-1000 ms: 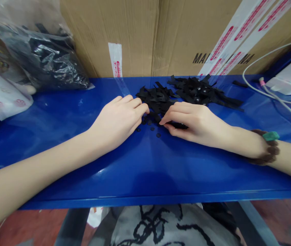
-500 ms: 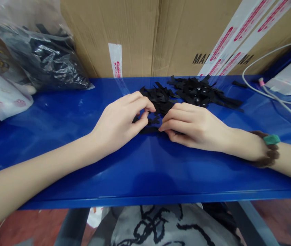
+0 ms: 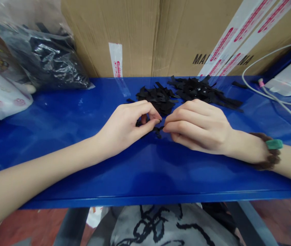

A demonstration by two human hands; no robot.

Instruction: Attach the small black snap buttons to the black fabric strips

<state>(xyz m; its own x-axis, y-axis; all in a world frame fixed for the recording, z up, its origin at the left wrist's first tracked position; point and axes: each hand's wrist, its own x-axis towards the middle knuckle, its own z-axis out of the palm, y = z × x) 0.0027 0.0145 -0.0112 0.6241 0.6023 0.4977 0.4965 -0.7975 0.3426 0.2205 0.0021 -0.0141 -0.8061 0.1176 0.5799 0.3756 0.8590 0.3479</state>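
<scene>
My left hand is closed in a pinch, with a small dark piece at its fingertips. Close beside it, my right hand has its fingers pressed together; what they hold, if anything, is hidden. Small black bits lie on the blue tabletop between and partly under the hands. Just behind the fingers is a pile of black fabric strips. Another black pile, with small round white-marked spots, sits behind my right hand.
A cardboard box stands along the back. At the left are a clear bag of black material and a white printed bag. White cables and a white adapter lie at the right.
My left hand has moved slightly right and down, its thumb and finger now closed together. The black strip near my right fingertips is no longer visible. More of the left pile shows.
</scene>
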